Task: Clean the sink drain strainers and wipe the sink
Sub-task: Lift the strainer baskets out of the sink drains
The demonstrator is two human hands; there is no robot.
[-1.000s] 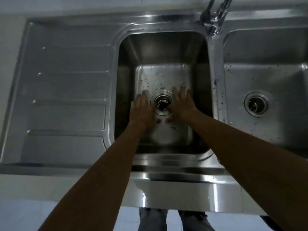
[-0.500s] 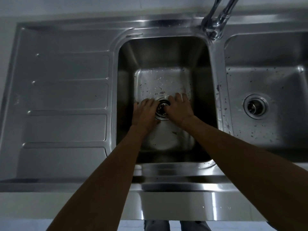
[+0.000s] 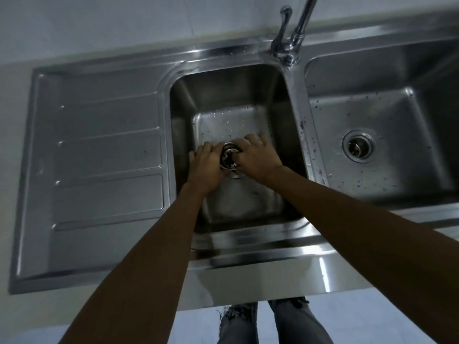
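I have my left hand (image 3: 206, 165) and right hand (image 3: 258, 157) down in the middle basin (image 3: 238, 90), fingers curled round the drain strainer (image 3: 229, 157) at centre frame; it appears lifted just clear of its drain, though I cannot tell how firm the hold is. I judge the task barely begun. The second strainer (image 3: 358, 146) sits untouched at right in the speckled right basin (image 3: 372, 108), and no wiping shows.
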